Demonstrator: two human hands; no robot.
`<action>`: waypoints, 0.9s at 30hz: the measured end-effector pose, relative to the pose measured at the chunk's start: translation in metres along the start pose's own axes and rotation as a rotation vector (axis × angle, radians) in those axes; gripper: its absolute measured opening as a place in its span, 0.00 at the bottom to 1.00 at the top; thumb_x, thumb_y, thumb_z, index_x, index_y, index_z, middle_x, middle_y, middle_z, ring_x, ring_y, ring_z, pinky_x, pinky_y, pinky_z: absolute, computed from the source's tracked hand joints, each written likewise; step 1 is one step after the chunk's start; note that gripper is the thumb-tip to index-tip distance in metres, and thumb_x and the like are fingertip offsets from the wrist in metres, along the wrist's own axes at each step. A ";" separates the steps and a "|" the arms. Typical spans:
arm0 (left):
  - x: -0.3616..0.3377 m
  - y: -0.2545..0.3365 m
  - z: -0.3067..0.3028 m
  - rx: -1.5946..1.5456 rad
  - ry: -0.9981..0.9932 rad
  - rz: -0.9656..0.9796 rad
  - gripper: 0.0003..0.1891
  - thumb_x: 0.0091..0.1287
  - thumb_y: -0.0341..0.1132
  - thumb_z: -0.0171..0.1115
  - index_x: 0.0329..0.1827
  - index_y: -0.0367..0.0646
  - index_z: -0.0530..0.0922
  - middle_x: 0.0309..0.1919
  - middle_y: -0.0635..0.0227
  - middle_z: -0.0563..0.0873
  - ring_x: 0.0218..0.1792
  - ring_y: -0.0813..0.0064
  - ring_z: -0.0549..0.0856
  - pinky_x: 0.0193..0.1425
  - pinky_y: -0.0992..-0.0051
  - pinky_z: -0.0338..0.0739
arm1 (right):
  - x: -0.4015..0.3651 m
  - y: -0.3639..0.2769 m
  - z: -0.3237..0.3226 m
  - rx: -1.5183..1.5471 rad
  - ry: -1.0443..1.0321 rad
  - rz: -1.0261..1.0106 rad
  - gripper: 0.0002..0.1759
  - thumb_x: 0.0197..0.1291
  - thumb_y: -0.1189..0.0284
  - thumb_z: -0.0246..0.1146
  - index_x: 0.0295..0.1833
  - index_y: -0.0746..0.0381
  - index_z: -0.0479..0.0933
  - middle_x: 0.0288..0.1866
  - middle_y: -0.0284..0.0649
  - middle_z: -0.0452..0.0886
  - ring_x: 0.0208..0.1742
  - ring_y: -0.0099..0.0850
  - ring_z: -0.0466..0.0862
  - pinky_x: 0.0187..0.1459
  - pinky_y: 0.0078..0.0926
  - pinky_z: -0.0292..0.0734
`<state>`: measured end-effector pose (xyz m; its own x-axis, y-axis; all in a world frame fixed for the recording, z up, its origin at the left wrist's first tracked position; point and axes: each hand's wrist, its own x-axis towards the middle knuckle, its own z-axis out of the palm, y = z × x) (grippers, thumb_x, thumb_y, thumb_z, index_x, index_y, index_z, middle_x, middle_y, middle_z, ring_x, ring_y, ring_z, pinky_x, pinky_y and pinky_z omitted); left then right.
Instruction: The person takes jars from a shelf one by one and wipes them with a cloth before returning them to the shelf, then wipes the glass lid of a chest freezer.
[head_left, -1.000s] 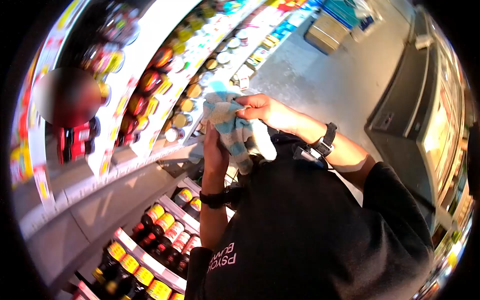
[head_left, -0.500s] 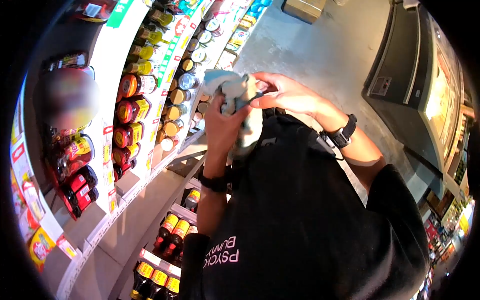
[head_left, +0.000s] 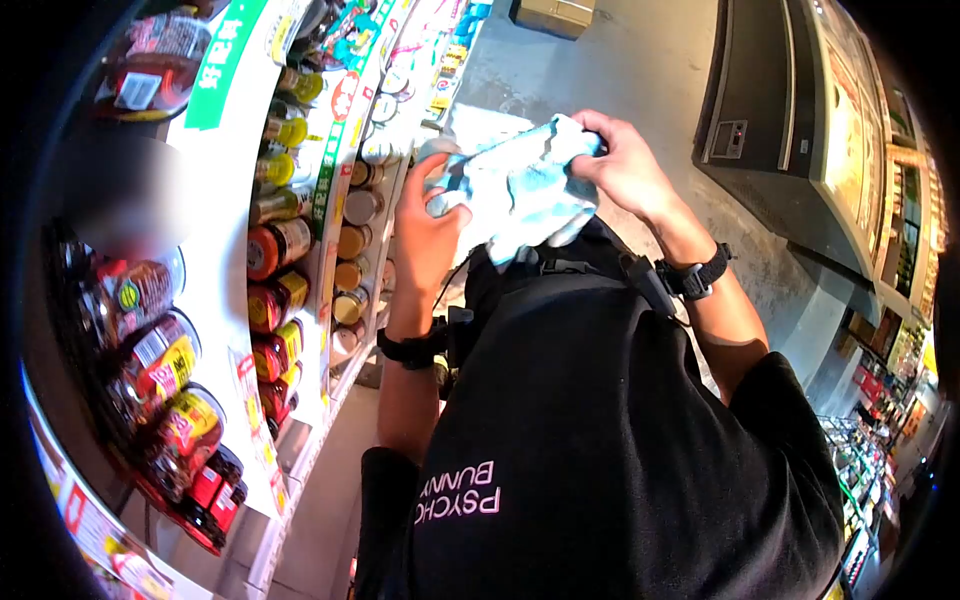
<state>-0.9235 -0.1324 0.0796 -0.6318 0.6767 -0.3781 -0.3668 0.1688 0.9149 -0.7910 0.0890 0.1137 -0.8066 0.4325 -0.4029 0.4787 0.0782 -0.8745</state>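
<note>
A pale blue and white cloth (head_left: 530,185) is spread between my two hands, creased and hanging a little at its lower edge. My left hand (head_left: 425,225) grips its left side, thumb and fingers bent around the bunched fabric. On the other side, my right hand (head_left: 640,175) pinches the upper right corner between thumb and fingers. The cloth is in front of my waist, beside the shelves. Strong light washes out part of its surface.
Close on the left, shelves hold sauce jars (head_left: 165,365), more red-labelled jars (head_left: 275,305) and lidded jars (head_left: 352,270). A cardboard box (head_left: 555,15) lies on the grey floor (head_left: 620,70) ahead. A dark display cabinet (head_left: 760,130) stands on the right.
The cloth was bunched up between my hands and is now opened out wider. My right hand has moved right, away from the left one. My view has shifted closer to the shelves.
</note>
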 end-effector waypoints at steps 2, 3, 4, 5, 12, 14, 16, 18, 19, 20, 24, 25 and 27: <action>0.013 0.004 0.000 0.596 0.076 0.123 0.30 0.60 0.19 0.63 0.68 0.39 0.74 0.60 0.50 0.79 0.60 0.57 0.82 0.56 0.67 0.80 | 0.004 -0.006 -0.008 0.159 -0.064 -0.026 0.18 0.53 0.81 0.63 0.52 0.67 0.79 0.44 0.33 0.83 0.46 0.23 0.80 0.52 0.24 0.77; 0.020 0.003 0.002 0.595 0.074 0.128 0.30 0.60 0.19 0.63 0.68 0.39 0.74 0.60 0.50 0.79 0.60 0.57 0.82 0.56 0.67 0.80 | 0.002 -0.011 -0.011 0.322 -0.147 -0.040 0.21 0.53 0.79 0.64 0.55 0.69 0.79 0.47 0.36 0.85 0.47 0.24 0.82 0.53 0.25 0.77; 0.027 -0.001 0.005 0.815 0.084 0.235 0.28 0.60 0.20 0.65 0.66 0.40 0.76 0.55 0.50 0.79 0.55 0.54 0.83 0.54 0.64 0.79 | 0.001 -0.024 -0.007 0.301 -0.158 -0.108 0.22 0.54 0.78 0.66 0.56 0.69 0.78 0.47 0.37 0.86 0.48 0.23 0.82 0.53 0.23 0.77; 0.036 -0.006 0.009 1.031 0.094 0.348 0.25 0.61 0.22 0.66 0.64 0.40 0.78 0.50 0.50 0.80 0.51 0.51 0.84 0.53 0.60 0.78 | 0.006 -0.023 -0.007 0.198 -0.165 -0.153 0.20 0.56 0.75 0.70 0.55 0.68 0.79 0.45 0.36 0.86 0.46 0.22 0.82 0.52 0.22 0.77; 0.062 -0.007 0.047 1.036 0.330 0.417 0.14 0.58 0.26 0.71 0.45 0.32 0.78 0.53 0.47 0.77 0.56 0.45 0.77 0.56 0.54 0.75 | 0.046 -0.042 -0.035 0.118 -0.241 -0.131 0.19 0.61 0.68 0.72 0.52 0.69 0.81 0.40 0.36 0.87 0.40 0.22 0.83 0.45 0.24 0.78; 0.067 -0.013 0.059 1.047 0.441 0.196 0.15 0.60 0.34 0.74 0.33 0.36 0.75 0.43 0.50 0.82 0.47 0.47 0.82 0.45 0.53 0.76 | 0.068 -0.032 -0.044 0.094 -0.195 -0.132 0.18 0.64 0.64 0.70 0.49 0.68 0.83 0.35 0.38 0.87 0.36 0.23 0.85 0.40 0.26 0.79; 0.065 -0.014 0.073 0.981 0.454 0.037 0.21 0.67 0.49 0.68 0.32 0.37 0.76 0.27 0.51 0.83 0.34 0.44 0.83 0.38 0.51 0.75 | 0.083 -0.041 -0.058 -0.070 -0.187 -0.101 0.17 0.64 0.63 0.69 0.48 0.66 0.84 0.32 0.39 0.87 0.34 0.26 0.86 0.39 0.28 0.79; 0.061 -0.018 0.098 0.939 0.545 -0.080 0.26 0.72 0.55 0.62 0.31 0.37 0.76 0.26 0.48 0.83 0.32 0.43 0.84 0.38 0.51 0.76 | 0.099 -0.047 -0.067 -0.250 -0.136 -0.147 0.14 0.67 0.62 0.67 0.47 0.62 0.88 0.26 0.43 0.87 0.30 0.33 0.88 0.36 0.31 0.80; 0.063 -0.016 0.112 0.941 0.580 -0.271 0.25 0.73 0.54 0.61 0.36 0.36 0.79 0.27 0.45 0.85 0.34 0.43 0.85 0.39 0.54 0.77 | 0.108 -0.049 -0.072 -0.178 -0.183 -0.199 0.13 0.66 0.65 0.67 0.48 0.61 0.87 0.30 0.45 0.88 0.31 0.35 0.89 0.36 0.32 0.80; 0.064 -0.020 0.119 0.858 0.507 -0.344 0.25 0.74 0.55 0.60 0.40 0.35 0.80 0.29 0.48 0.86 0.33 0.46 0.86 0.39 0.57 0.78 | 0.116 -0.052 -0.072 -0.187 -0.181 -0.343 0.12 0.65 0.66 0.67 0.49 0.61 0.87 0.31 0.46 0.88 0.31 0.37 0.89 0.36 0.32 0.80; 0.063 -0.042 0.153 0.094 0.541 0.036 0.29 0.76 0.57 0.55 0.55 0.34 0.82 0.37 0.58 0.89 0.30 0.61 0.86 0.40 0.65 0.81 | 0.119 -0.070 -0.055 -0.170 -0.362 -0.731 0.16 0.62 0.70 0.67 0.54 0.63 0.83 0.38 0.49 0.87 0.36 0.44 0.89 0.37 0.35 0.82; 0.062 -0.036 0.162 0.113 0.676 0.147 0.28 0.79 0.54 0.50 0.61 0.33 0.77 0.40 0.63 0.86 0.31 0.72 0.83 0.40 0.73 0.82 | 0.109 -0.077 -0.049 -0.231 -0.438 -0.881 0.19 0.61 0.71 0.66 0.58 0.63 0.81 0.41 0.48 0.87 0.38 0.43 0.89 0.38 0.37 0.83; 0.053 -0.026 0.170 -0.084 0.802 0.235 0.27 0.79 0.53 0.51 0.61 0.33 0.77 0.40 0.62 0.86 0.32 0.72 0.84 0.40 0.74 0.82 | 0.076 -0.079 -0.030 -0.344 -0.630 -0.964 0.28 0.61 0.72 0.66 0.68 0.59 0.76 0.53 0.50 0.84 0.50 0.51 0.85 0.52 0.42 0.81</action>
<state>-0.8313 0.0210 0.0599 -0.9805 -0.0328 -0.1936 -0.1941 0.0121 0.9809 -0.8802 0.1430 0.1604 -0.8658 -0.4432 0.2323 -0.4246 0.4053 -0.8096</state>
